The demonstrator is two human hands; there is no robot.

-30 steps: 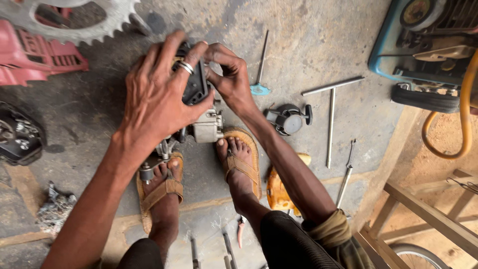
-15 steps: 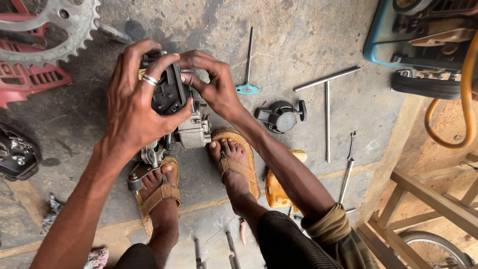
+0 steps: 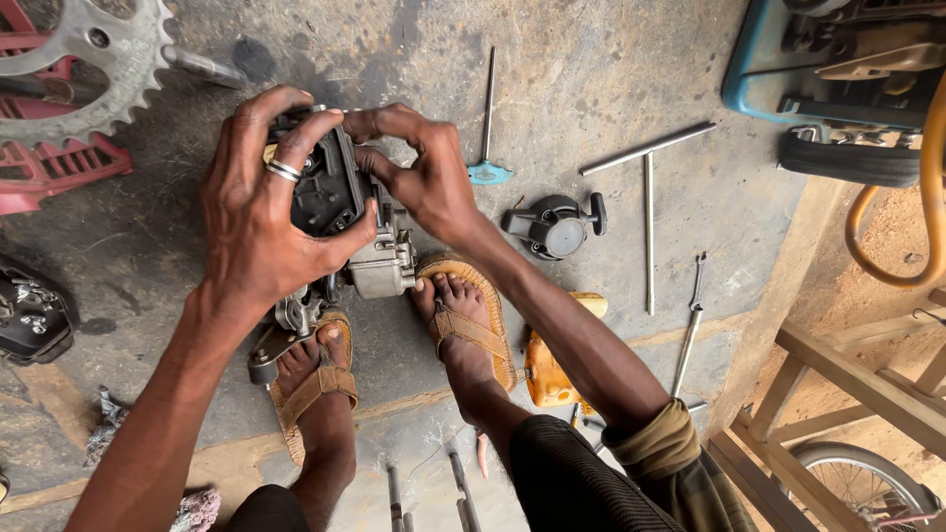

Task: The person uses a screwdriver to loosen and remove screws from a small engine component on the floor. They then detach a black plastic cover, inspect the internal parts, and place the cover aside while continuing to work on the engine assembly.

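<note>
Head camera looks down on a small engine [image 3: 370, 251] standing on the concrete floor [image 3: 611, 59] between sandalled feet. Left hand [image 3: 261, 212] clamps its black cover [image 3: 320, 192]; right hand [image 3: 419, 163] pinches the top edge (fasteners hidden). Cover not seated or freed; loose rods [image 3: 647, 148] lie nearby.

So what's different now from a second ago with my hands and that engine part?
Little changed. Both hands, left and right, keep gripping the small engine; the left's fingers have slid slightly over its top. The T-handled tool, rods and sprocket lie as before.
</note>
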